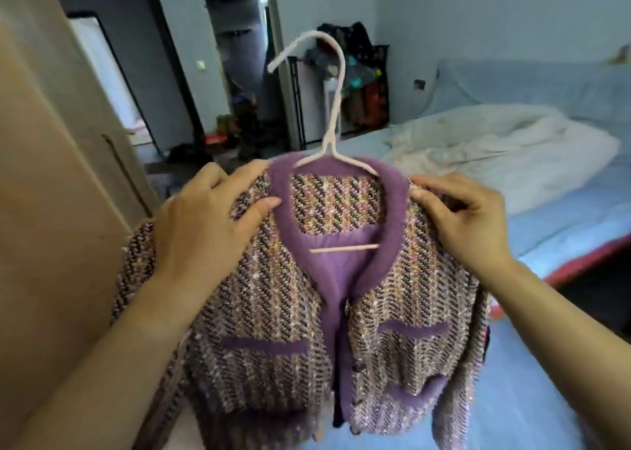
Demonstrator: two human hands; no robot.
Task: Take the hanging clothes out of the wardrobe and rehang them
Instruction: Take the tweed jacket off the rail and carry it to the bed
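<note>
Garment: a short tweed jacket (273, 313), woven in pink, black and cream with fuzzy purple trim at the collar, front edge and pockets, faced the camera and filled the middle and lower view. It was held up in the air, front closed.
Hanger: a thin pale pink hanger (334, 108) sat inside the jacket's shoulders. Its hook rose free toward 12 o'clock from the collar, and its crossbar showed in the open neck.
Left hand: the left hand (205, 217) was at 9 o'clock of the collar. Its fingers bent over the jacket's shoulder and its thumb lay across the front, tip touching the purple trim, so it gripped that shoulder.
Right hand: the right hand (461, 217) was at 3 o'clock of the collar, fingers curled together and pinching the other shoulder just beside the trim.
Jacket to hands: collar and hook lay between the two hands. The body and sleeves hung below them toward 6 o'clock, one sleeve passing under the left forearm.
Bed: a bed with a light blue sheet (563, 217) stretched from 3 o'clock down to 5 o'clock behind the jacket.
Quilt: a rumpled white quilt (495, 142) lay on the bed at 2 o'clock, well apart from the jacket.
Panel: a beige wooden panel (51, 176) filled the 9 o'clock edge.
Rack: a black rack (384, 74) piled with coloured clutter stood behind the hook, toward 1 o'clock.
</note>
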